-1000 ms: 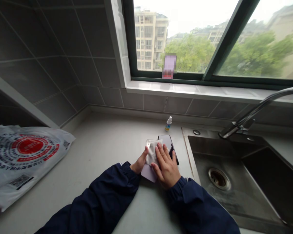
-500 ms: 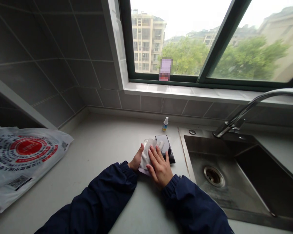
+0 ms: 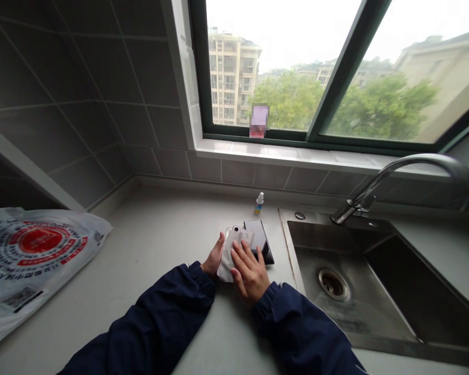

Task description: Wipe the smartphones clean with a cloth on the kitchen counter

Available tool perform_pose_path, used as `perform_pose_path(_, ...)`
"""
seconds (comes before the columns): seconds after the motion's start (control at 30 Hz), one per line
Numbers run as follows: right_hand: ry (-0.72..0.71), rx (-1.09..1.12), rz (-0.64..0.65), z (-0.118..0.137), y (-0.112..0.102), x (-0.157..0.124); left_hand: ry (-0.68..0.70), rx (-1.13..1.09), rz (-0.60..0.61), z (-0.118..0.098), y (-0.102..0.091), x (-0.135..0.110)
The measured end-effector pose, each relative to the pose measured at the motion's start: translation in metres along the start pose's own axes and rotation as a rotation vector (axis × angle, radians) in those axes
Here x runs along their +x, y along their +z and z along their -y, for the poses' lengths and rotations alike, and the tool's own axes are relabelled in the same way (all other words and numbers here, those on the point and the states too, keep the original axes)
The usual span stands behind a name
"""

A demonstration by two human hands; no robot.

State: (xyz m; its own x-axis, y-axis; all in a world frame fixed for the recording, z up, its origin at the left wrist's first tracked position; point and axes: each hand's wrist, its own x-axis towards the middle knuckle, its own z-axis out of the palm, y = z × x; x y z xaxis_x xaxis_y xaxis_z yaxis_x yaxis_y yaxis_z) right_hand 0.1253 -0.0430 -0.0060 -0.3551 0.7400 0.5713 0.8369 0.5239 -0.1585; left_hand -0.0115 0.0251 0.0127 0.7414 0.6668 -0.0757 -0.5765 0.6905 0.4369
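Your left grip [image 3: 212,260] is closed on the phone [image 3: 232,233], thumb up against the edge of its clear case. Your right grip [image 3: 250,273] is flat and spread, fingers pressing down on the white cloth [image 3: 226,263], which covers most of the phone's back. The phone lies flat on the table [image 3: 160,234], just touching a black phone [image 3: 261,237] to its right, though you can't tell if one overlaps the other.

Further out, a small spray bottle [image 3: 259,204] stands upright behind both phones, near the wall. To your right is the steel sink [image 3: 336,317] with its curved faucet [image 3: 414,162] – well apart from your hands. To your left, a printed plastic bag [image 3: 35,260] lies flat on the table.
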Motion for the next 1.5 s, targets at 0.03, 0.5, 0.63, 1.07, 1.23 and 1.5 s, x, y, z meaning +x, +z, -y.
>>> perform_pose_path(0.03,-0.003,0.0,-0.001,0.0,0.0,0.0,0.001,-0.002,0.001,0.0,0.0,0.0)
perform_pose_path(0.5,-0.02,0.01,0.006,0.0,-0.001,0.0,-0.025,-0.013,-0.033,0.002,-0.004,0.0)
perform_pose_path(0.63,-0.044,0.031,0.015,0.001,-0.004,0.001,-0.043,-0.009,-0.049,0.003,-0.007,0.0)
perform_pose_path(1.07,-0.008,0.115,0.018,-0.002,-0.004,0.001,-0.039,0.04,-0.028,0.002,-0.004,0.0)
perform_pose_path(1.23,0.064,0.106,-0.019,-0.012,-0.003,0.003,-0.015,0.108,0.022,0.006,-0.009,-0.002)
perform_pose_path(1.5,0.134,0.089,-0.033,-0.027,-0.006,0.001,-0.194,0.247,0.177,0.007,-0.014,-0.005)
